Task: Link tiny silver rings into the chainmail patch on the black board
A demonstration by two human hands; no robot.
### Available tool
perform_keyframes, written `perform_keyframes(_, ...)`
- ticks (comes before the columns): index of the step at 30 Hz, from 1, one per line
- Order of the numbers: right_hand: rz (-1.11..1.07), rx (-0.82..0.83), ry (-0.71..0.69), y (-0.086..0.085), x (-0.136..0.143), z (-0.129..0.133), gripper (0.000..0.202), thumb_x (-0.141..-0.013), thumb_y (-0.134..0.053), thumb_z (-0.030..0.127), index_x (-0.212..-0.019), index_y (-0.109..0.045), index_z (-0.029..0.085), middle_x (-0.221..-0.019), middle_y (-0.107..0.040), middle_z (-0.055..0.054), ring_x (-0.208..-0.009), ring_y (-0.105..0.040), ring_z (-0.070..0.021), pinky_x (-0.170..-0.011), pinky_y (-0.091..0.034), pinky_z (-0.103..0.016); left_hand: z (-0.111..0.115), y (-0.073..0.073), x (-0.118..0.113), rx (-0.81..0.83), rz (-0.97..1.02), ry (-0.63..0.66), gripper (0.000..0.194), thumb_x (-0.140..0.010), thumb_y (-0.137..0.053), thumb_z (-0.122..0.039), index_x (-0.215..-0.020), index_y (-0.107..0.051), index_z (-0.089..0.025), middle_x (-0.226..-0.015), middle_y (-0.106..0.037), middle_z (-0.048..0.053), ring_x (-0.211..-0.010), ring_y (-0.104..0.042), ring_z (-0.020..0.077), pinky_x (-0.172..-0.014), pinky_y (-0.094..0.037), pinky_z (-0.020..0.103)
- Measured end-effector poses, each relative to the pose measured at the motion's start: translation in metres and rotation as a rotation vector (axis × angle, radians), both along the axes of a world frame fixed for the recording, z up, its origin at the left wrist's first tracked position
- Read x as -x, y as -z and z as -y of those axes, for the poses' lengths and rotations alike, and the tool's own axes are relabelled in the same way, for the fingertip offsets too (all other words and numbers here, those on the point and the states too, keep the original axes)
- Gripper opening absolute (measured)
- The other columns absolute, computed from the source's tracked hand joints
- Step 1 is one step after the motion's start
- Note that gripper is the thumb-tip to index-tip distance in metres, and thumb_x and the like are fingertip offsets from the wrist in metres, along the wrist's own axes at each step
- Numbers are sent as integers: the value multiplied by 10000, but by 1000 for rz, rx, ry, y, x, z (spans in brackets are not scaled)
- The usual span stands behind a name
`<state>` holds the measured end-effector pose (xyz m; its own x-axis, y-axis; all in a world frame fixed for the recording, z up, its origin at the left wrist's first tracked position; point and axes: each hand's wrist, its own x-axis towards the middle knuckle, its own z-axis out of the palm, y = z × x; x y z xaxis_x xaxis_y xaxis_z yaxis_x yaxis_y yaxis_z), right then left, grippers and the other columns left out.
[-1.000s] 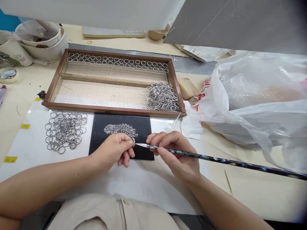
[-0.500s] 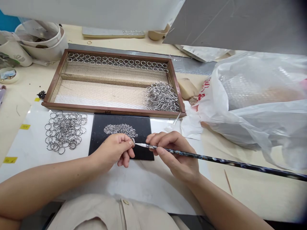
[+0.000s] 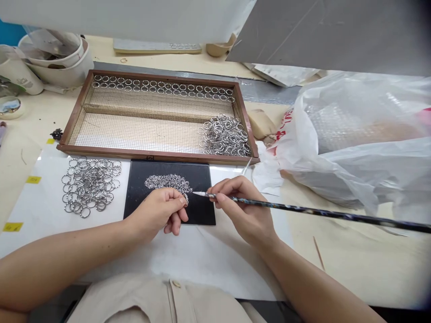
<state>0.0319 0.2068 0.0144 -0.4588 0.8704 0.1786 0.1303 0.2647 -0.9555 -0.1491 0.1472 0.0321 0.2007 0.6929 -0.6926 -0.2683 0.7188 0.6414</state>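
My left hand (image 3: 165, 210) pinches a small silver ring (image 3: 186, 198) between thumb and forefinger, over the black mat (image 3: 141, 169); the fingers hide most of the ring. A long dark patterned pen-like stick (image 3: 289, 207) with a white pointed tip lies in my right hand (image 3: 242, 207), gripped like a pencil. Its tip is near the edge of a patch of tiny sparkling stones (image 3: 168, 181) on the mat, just right of the ring and apart from it. To the left lies a loose pile of silver rings (image 3: 90, 185).
Behind the mat stands a wooden-framed mesh tray (image 3: 158, 154) with two rows of rings along its back and a heap of rings (image 3: 224, 134) at its right. A white plastic bag (image 3: 336, 166) fills the right side. White tubs (image 3: 63, 67) stand back left.
My right hand has lifted the stick's tip off the ring and moved it slightly up towards the stones. My left hand stays almost still, holding the ring.
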Motion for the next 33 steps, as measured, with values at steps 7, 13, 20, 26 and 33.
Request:
perform_keyframes(7,233,47,97,5,2,-8,115,-796,-549,190,-695,-498,208,-680,-589,-4,-625,-551,-146,-569,-432,-294,0,2,0,-9,10,1,275,-917,-433,-176,-650,-494,-149,-388,-514,-43,-299,-414,38,-332,-280,142)
perform_keyframes(13,235,48,84,6,3,-7,108,-803,-541,195,-707,-494,213,-688,-584,-5,-623,-543,-147,-572,-432,-296,0,2,0,-15,3,4,271,-912,-435,-179,-651,-502,-148,-386,-516,-36,-307,-421,40,-336,-286,140)
perform_keyframes(20,204,19,86,6,3,-7,115,-807,-555,173,-710,-506,210,-685,-585,-4,-611,-539,-142,-561,-433,-292,0,3,0,-8,15,-15,257,-910,-438,-164,-661,-497,-145,-424,-539,-40,-307,-437,37,-324,-280,136)
perform_keyframes(26,-77,-5,-47,-1,-2,3,111,-845,-528,126,-778,-507,213,-723,-593,-14,-678,-589,-160,-548,-460,-293,-2,0,0,5,31,-19,268,-922,-428,-150,-662,-491,-142,-415,-528,-52,-289,-421,34,-320,-286,138)
perform_keyframes(33,-193,-51,-148,-6,-2,13,132,-837,-521,79,-830,-543,208,-726,-596,-21,-703,-618,-185,-609,-519,-361,-2,1,0,2,21,-17,272,-931,-414,-147,-669,-487,-143,-413,-524,-58,-279,-404,31,-319,-284,139)
